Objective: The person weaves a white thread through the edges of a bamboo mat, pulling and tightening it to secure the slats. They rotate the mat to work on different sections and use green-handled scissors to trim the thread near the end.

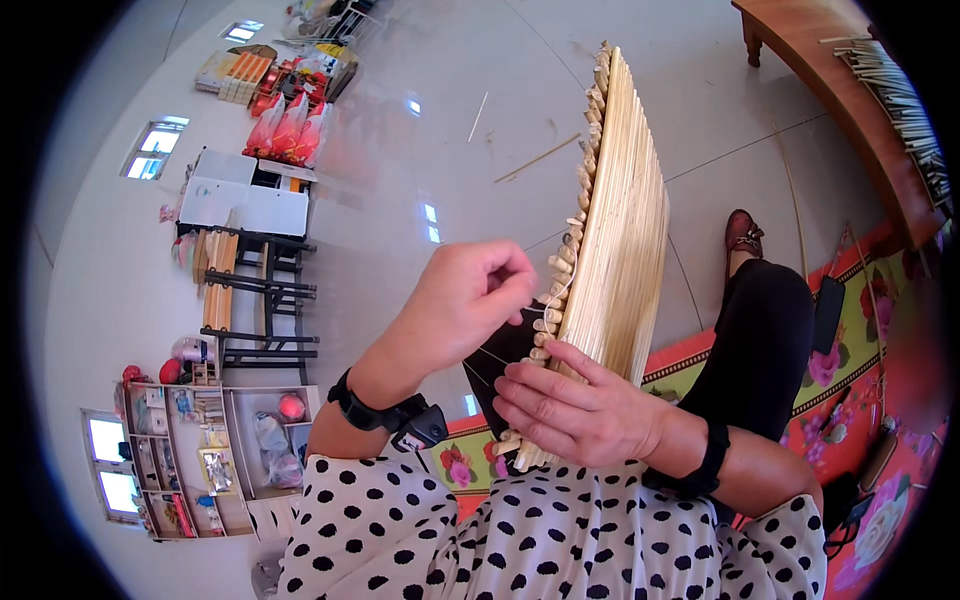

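Note:
A mat of pale straw-like stalks [620,230] lies lengthwise across my lap, slanting away from me. Its thick cut ends line up along the left edge, bound with a thin pale cord [566,291]. My left hand [482,288] is closed in a pinch just left of that edge, with the cord running to its fingertips. Pressed over the near part of the mat, my right hand [585,405] holds it, fingers across the stalk ends and thumb on top. The underside of the mat is hidden.
Loose stalks [537,158] lie on the tiled floor ahead. A brown wooden table [850,100] at the far right bears a pile of thin stalks [900,110]. Folding tables [262,290] and a shelf unit [215,450] stand at left. Beneath me is a flowered cloth [870,400].

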The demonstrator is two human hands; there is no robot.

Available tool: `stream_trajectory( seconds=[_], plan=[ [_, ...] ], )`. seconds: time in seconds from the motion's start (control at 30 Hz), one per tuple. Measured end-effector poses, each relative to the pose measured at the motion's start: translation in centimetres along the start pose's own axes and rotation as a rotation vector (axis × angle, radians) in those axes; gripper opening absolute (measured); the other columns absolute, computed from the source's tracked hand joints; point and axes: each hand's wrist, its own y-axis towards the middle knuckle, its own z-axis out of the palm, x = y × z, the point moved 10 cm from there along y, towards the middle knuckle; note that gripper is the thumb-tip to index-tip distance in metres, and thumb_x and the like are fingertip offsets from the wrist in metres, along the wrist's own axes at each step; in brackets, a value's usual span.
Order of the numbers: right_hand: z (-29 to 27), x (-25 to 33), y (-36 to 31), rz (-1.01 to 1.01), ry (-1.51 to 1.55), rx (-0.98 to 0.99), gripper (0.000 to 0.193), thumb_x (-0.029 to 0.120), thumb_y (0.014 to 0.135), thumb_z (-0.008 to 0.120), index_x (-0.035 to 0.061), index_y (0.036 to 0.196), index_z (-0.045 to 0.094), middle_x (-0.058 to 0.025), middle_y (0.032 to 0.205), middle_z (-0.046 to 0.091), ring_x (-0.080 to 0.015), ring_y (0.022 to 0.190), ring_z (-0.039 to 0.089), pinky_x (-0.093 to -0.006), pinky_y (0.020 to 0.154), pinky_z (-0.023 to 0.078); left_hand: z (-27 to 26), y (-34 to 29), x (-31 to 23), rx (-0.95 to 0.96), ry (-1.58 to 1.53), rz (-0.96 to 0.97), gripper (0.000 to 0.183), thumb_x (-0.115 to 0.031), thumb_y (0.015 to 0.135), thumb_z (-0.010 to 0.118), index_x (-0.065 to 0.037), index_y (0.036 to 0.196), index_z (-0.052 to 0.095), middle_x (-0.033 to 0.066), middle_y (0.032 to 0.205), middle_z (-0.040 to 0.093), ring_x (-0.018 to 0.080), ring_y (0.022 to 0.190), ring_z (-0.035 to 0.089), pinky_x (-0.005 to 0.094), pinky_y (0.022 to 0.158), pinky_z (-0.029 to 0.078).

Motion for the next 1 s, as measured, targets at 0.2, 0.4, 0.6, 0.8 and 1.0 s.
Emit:
stream_trajectory(
  seconds=[0.2,0.4,0.6,0.8,1.0],
  plan=[
    [0.0,0.2,0.1,-0.009,-0.003,-0.017,0.033,0.014,0.080,0.063,-0.0019,0.109,0.068,-0.0127,0.117,0.064,-0.0274,0.121,0.058,-0.0516,0.106,0.044,0.1,-0.3,-1.3,-0.115,0.010,0.126,0.027,-0.018,0.088,0.073,0.003,0.093,0.056,0.0046,0.071,0.063,0.0115,0.065,0.063,0.0277,0.058,0.051],
    [0.0,0.4,-0.3,-0.033,-0.008,-0.020,0.029,0.013,0.081,0.063,-0.0016,0.106,0.069,-0.0132,0.117,0.065,-0.0272,0.119,0.058,-0.0502,0.103,0.047,2.1,-0.5,-0.9,-0.046,0.411,0.057,0.021,-0.013,0.089,0.073,0.002,0.088,0.059,0.0004,0.070,0.061,0.0039,0.062,0.055,0.0219,0.054,0.046],
    [-0.2,1.1,-1.0,-0.081,-0.016,-0.062,0.026,0.014,0.081,0.064,-0.0005,0.102,0.070,-0.0136,0.119,0.065,-0.0271,0.117,0.059,-0.0477,0.101,0.048,0.8,-1.1,-0.3,-0.072,0.335,0.034,0.014,-0.008,0.096,0.063,0.004,0.088,0.063,0.0010,0.071,0.063,0.0052,0.061,0.059,0.0222,0.054,0.047],
    [0.0,1.1,-1.1,-0.086,-0.011,-0.072,0.025,0.013,0.080,0.065,-0.0017,0.099,0.070,-0.0146,0.118,0.065,-0.0283,0.115,0.059,-0.0454,0.097,0.050,-0.2,-1.6,0.4,-0.208,0.095,0.143,0.016,-0.013,0.091,0.067,0.003,0.088,0.065,0.0084,0.066,0.066,0.0110,0.057,0.063,0.0271,0.053,0.048],
    [0.2,1.1,-0.9,-0.076,0.015,-0.080,0.027,0.011,0.077,0.066,-0.0042,0.098,0.070,-0.0162,0.117,0.065,-0.0293,0.114,0.059,-0.0441,0.093,0.051,0.1,-1.0,0.2,-0.159,0.268,0.072,0.024,-0.018,0.086,0.073,0.003,0.090,0.062,0.0093,0.068,0.067,0.0118,0.059,0.064,0.0276,0.056,0.050]
  ],
)
